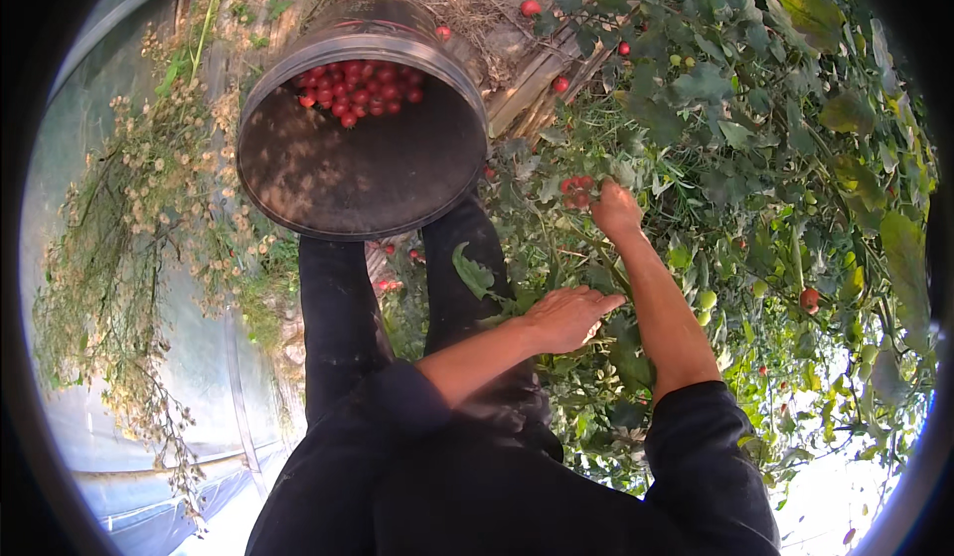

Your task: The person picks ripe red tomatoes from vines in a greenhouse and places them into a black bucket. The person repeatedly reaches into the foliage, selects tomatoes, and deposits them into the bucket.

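Observation:
My right hand (617, 209) is at a small cluster of red cherry tomatoes (577, 191) among the vines, its fingers partly hidden; whether it grips them I cannot tell. Lower down, my left hand (570, 319) reaches across in front of my legs, back upward, at the tomato foliage (544, 280). Its fingertips lie near a green stem, and its grip is hidden. Beyond my knees a dark plastic bucket (358, 176) is tilted with its mouth towards me. Many red cherry tomatoes (361, 94) lie inside, along its far side.
Tall tomato vines (745, 124) with red and green fruit fill the right side. Wooden boards (533, 90) and loose red tomatoes (530, 8) are on the ground beyond. Dry flowering weeds (160, 176) stand at the left, beside a plastic sheet wall (194, 332).

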The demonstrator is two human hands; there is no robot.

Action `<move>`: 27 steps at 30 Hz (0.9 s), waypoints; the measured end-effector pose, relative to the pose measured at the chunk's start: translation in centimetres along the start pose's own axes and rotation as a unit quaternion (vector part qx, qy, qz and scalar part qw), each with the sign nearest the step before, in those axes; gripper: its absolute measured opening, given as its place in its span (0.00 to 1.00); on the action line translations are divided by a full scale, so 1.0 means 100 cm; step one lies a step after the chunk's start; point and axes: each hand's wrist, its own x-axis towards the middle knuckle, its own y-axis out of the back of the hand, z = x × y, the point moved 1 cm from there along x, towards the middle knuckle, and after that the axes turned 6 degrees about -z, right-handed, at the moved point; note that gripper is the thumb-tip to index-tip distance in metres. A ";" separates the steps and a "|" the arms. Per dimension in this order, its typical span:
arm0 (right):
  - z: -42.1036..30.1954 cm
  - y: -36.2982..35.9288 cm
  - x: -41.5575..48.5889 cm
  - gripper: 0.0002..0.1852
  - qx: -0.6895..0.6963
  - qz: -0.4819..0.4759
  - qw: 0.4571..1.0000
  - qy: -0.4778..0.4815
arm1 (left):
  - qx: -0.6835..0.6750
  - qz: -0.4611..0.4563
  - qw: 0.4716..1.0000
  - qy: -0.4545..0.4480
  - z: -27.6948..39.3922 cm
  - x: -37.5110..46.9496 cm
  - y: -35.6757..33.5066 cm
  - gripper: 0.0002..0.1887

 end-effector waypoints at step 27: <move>-0.010 0.015 -0.065 0.11 0.446 -0.200 0.855 0.172 | -0.246 0.089 0.955 0.138 -0.074 -0.022 0.150 0.09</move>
